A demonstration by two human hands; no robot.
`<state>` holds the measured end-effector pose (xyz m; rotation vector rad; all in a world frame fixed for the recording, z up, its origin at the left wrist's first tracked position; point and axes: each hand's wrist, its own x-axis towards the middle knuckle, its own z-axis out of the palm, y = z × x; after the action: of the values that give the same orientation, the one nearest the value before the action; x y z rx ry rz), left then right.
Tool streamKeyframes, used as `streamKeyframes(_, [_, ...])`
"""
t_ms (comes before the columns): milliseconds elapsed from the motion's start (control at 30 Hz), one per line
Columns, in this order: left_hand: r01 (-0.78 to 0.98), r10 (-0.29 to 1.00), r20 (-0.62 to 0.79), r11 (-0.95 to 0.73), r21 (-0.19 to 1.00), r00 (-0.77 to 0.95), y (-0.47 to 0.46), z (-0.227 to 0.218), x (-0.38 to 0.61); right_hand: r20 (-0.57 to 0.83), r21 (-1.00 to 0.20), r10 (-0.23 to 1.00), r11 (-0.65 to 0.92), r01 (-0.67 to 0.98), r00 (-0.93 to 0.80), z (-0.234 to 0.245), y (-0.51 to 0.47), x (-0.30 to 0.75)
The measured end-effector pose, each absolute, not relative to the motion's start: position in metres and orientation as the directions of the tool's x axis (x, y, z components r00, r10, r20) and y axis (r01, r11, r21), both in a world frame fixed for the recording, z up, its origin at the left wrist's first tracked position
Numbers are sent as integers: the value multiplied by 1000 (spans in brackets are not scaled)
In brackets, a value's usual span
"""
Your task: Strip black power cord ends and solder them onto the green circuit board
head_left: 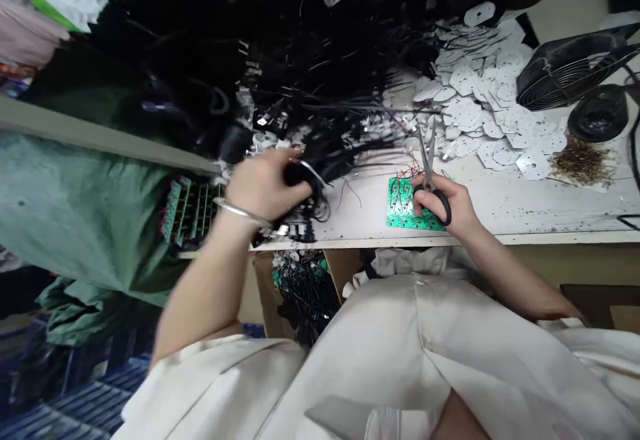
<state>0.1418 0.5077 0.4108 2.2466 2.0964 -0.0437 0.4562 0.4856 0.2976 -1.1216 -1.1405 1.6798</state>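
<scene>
My right hand [453, 207] has its fingers in the black handles of a pair of scissors [427, 153]. The metal blades point away from me, slightly apart. Beneath that hand a green circuit board [400, 201] lies near the table's front edge, with thin red and black wires on it. To the left, my left hand [265, 183], a metal bangle at its wrist, is curled round some black cables [300, 177]; its fingertips are partly hidden. More cables with small white and metal pieces hang and lie just below and beside it.
A large heap of black cables [320, 47] covers the back. White perforated plates [500, 107] are piled at right, near a black fan [565, 70] and a round black dish [597, 113]. Stacked circuit boards [195, 210] stand at left. An open cardboard box [270, 293] holds cables below the edge.
</scene>
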Motion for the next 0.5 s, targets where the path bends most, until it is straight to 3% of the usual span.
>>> streamKeyframes(67, [998,982,-188,22,63,-9,477,366,163,-251,-936,887,-324,-134,-389,296,478,444])
streamKeyframes(200, [982,979,-183,112,149,-84,446,301,169,-352,-887,728,-459,-38,-588,286,460,424])
streamKeyframes(333, [918,993,-101,-23,396,68,443,292,144,-443,-818,501,-564,107,-744,270,445,409])
streamKeyframes(500, [811,999,-3,-25,585,33,445,291,126,-472,-802,499,-586,118,-727,263,443,394])
